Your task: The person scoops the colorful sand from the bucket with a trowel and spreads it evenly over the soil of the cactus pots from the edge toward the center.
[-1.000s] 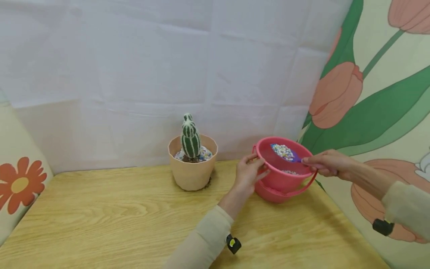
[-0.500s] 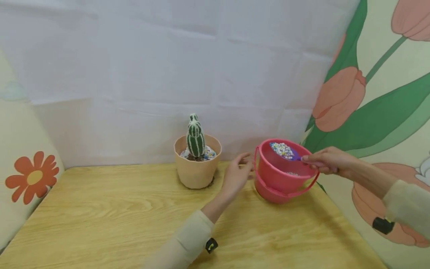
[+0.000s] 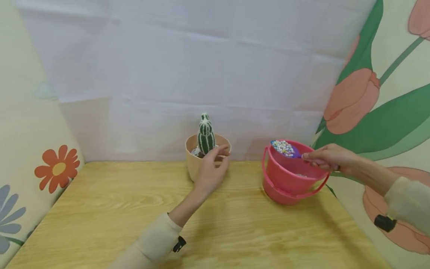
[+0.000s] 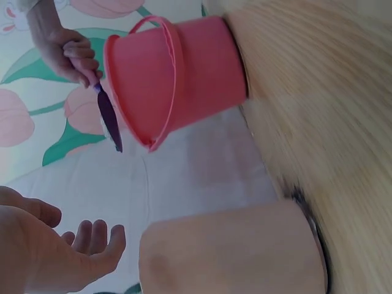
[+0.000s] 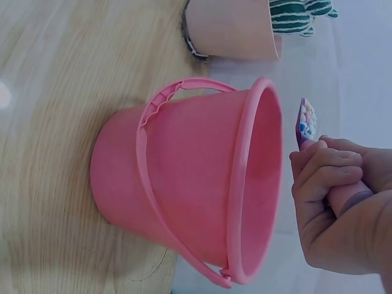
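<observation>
My right hand [image 3: 330, 157] grips the pink handle of a small purple garden trowel [image 5: 300, 130]. Its blade carries a heap of white and coloured pebbles [image 3: 283, 148], level over the rim of a pink bucket [image 3: 289, 183]. More pebbles show low inside the bucket. My left hand [image 3: 211, 172] overlaps the front right of a peach flowerpot [image 3: 192, 166] in the head view. The left wrist view shows that hand [image 4: 67, 257] with relaxed, bent fingers and nothing in them, beside the pot's rim. A green-and-white striped cactus [image 3: 206, 138] stands in the pot among pebbles.
Both containers stand on a wood-grain table [image 3: 134, 209], the bucket right of the pot. A white cloth [image 3: 168, 74] hangs close behind them, and a tulip-painted wall [image 3: 396, 119] runs along the right edge. The bucket's handle [image 5: 147, 165] hangs down its side.
My left hand has let go of the bucket's rim and moved left to the flowerpot. The loaded trowel in my right hand has shifted toward the bucket's left rim. The head view has turned slightly left.
</observation>
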A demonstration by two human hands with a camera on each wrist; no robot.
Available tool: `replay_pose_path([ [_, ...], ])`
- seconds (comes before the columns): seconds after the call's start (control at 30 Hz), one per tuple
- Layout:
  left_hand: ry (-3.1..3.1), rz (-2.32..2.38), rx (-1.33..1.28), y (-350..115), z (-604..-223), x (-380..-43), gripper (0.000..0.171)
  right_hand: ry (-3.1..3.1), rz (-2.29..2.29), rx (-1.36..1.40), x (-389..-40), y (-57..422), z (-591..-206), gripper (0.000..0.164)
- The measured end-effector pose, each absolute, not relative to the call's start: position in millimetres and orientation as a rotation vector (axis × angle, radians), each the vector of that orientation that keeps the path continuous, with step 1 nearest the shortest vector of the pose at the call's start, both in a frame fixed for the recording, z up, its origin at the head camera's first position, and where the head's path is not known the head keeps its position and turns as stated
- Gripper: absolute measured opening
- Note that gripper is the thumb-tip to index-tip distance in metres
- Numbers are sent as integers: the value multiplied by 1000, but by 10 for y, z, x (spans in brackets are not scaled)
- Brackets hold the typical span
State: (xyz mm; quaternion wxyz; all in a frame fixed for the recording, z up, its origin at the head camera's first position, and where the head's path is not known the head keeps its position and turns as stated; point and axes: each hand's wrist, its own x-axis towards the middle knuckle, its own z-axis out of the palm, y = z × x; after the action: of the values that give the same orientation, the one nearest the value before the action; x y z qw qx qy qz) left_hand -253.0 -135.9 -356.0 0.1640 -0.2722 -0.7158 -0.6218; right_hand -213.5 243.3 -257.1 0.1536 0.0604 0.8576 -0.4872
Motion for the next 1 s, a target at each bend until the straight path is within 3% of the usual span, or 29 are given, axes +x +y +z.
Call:
replay_pose_path([
  [0.33,-2097,-1473,-717,-1762,-3590,-2538,38,2484,-1338,119,-2245,2355,-2542,41],
  [0.7,-2071,-1577,-380,-2074,-3682,-2782,31,2519,-1318,102,-2269,2270,-2492,46],
  [1.0,-2369,-1890,-31,-2286,-3744,-2895,71,2486,-1315,121,-2311,2093,-2390,44],
])
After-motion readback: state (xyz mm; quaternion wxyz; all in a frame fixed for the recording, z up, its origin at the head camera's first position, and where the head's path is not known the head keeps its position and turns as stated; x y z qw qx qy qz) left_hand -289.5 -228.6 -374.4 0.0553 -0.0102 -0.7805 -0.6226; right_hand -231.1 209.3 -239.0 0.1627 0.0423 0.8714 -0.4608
